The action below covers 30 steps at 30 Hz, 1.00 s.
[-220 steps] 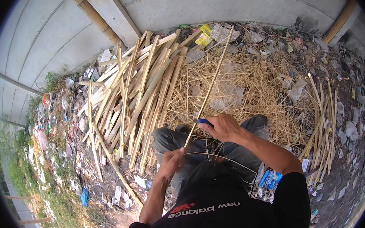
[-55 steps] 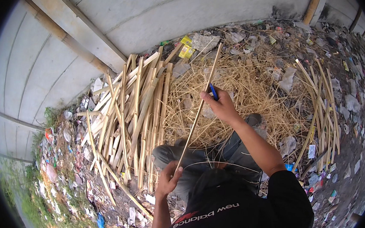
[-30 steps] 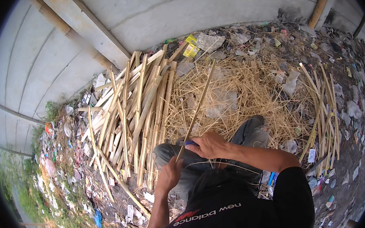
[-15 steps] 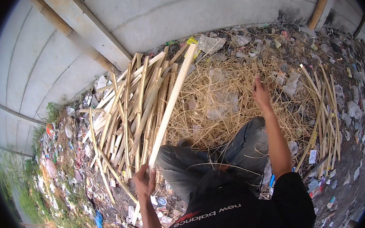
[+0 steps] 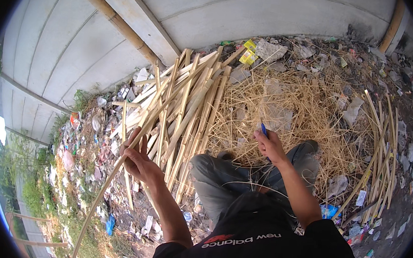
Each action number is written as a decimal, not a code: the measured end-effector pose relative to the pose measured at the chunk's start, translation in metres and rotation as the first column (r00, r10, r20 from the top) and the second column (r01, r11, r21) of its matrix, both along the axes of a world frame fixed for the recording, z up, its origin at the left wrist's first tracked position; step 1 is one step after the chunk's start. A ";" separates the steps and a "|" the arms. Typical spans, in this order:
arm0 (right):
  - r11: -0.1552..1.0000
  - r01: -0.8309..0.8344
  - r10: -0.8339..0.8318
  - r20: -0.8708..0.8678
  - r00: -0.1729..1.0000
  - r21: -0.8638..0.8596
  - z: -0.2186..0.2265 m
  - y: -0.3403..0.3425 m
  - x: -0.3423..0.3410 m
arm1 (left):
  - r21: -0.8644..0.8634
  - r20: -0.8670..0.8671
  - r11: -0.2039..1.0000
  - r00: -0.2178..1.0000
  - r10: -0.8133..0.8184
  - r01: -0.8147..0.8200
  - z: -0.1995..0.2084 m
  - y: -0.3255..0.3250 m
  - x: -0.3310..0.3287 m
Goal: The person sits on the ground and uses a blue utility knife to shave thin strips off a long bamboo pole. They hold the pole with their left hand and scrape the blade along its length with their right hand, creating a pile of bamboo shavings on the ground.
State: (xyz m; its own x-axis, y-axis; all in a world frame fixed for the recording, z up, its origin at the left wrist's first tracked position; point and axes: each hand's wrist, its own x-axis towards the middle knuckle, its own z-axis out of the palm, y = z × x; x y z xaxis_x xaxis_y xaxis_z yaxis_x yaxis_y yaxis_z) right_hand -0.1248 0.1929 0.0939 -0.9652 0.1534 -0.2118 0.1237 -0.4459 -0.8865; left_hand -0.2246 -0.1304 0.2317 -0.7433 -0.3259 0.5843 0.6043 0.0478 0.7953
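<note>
The left hand point(image 5: 142, 162) grips a strip point(image 5: 95, 202) slanting up across the big pile point(image 5: 195, 111), the right hand point(image 5: 271, 147) clasps a knife point(image 5: 264, 129) just short of the shavings point(image 5: 309, 120), and it looks midway, folks: plenty pared off, that pile seemingly left, a smaller bunch point(image 5: 383, 157) off right perhaps done.

Yellow packets point(image 5: 247, 57) lie on littered ground point(image 5: 404, 203) near a grey wall point(image 5: 274, 10).
</note>
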 end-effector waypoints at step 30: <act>0.953 0.289 -0.294 -0.037 0.955 -0.094 0.046 -0.017 -0.044 | 0.186 0.574 0.714 0.515 -0.637 0.675 -0.075 0.053 0.118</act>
